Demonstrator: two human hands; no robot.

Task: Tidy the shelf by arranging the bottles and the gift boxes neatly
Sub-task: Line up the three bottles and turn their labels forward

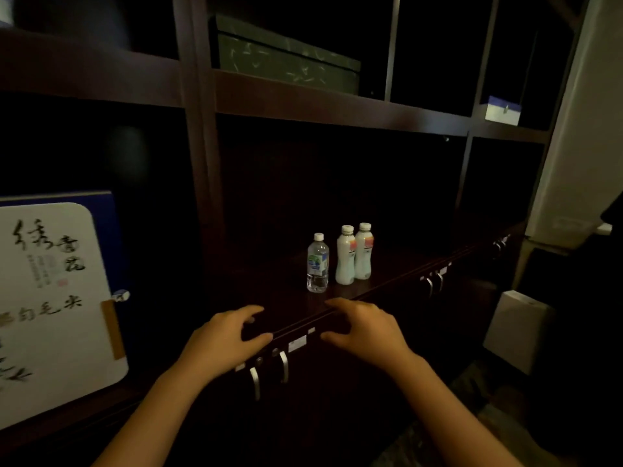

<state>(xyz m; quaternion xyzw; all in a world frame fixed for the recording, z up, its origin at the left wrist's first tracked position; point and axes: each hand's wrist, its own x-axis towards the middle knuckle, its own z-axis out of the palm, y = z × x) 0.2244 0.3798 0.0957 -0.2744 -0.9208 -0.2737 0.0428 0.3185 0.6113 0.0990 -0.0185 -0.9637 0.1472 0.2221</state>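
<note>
Three bottles stand upright in a row on the dark wooden shelf: a clear water bottle on the left and two milky white bottles touching each other to its right. My left hand and my right hand hover at the shelf's front edge, below the bottles, fingers curled and apart, holding nothing. A green patterned gift box lies on the shelf above. A large white and blue gift box with calligraphy stands in the left compartment. A small white and blue box sits at upper right.
Cabinet doors with metal handles run below the shelf edge, more handles further right. A white container stands on the floor at right, beside a pale wall column. The room is dim.
</note>
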